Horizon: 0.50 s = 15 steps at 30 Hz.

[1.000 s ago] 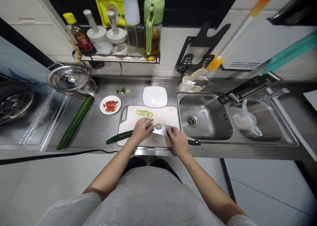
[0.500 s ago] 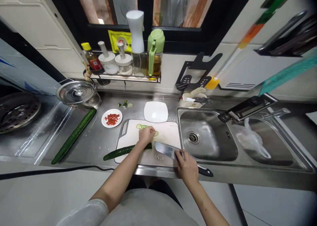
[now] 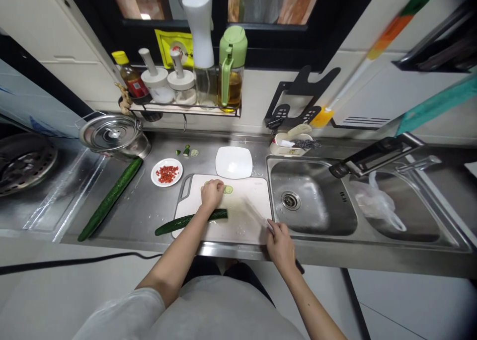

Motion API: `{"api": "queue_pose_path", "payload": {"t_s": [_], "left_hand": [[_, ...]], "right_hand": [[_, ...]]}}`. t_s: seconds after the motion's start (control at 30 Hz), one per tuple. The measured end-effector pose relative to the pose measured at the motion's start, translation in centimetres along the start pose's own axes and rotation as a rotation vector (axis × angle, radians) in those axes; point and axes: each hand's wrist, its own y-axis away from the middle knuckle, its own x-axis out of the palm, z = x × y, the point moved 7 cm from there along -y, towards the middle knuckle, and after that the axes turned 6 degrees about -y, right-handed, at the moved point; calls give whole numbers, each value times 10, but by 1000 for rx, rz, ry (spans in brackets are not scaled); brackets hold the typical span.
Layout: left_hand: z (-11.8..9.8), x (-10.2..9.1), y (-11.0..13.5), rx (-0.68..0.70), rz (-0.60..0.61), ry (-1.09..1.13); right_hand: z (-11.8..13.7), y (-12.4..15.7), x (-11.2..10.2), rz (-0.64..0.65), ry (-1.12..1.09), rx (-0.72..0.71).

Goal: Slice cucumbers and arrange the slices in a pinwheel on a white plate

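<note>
Knife (image 3: pixel 257 213) turned edge-on, clasped in my right grip (image 3: pixel 280 244); left grip (image 3: pixel 211 193) unclear over cut slices (image 3: pixel 228 189); cucumber piece (image 3: pixel 181 223) remains unsliced.

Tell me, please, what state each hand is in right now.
Left hand: at the cucumber slices; whether it grips any cannot be told.
Right hand: closed, holding the knife.

A pot (image 3: pixel 114 135) stands left — the right basin (image 3: pixel 419 215) holds a bag (image 3: pixel 373 200).
</note>
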Motion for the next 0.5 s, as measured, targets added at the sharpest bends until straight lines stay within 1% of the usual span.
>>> {"api": "queue_pose_path", "payload": {"t_s": [0.1,0.17,0.23,0.33,0.4,0.5], "left_hand": [[15,-14,20,58,-44,123],[23,-22,37,110,-67,135],[26,-27,54,193,-71,125],[22,-26,74,365,-23,110],[18,-24,83,463,-4,101],[16,-18,90,544,-18,88]], "right_hand": [[2,-9,12,38,-224,37],[8,-15,20,77,-328,30],[17,-18,26,139,-389,36],[30,-20,34,250,-406,81],[39,-19,36,316,-387,123],[49,-20,37,379,-342,169]]}}
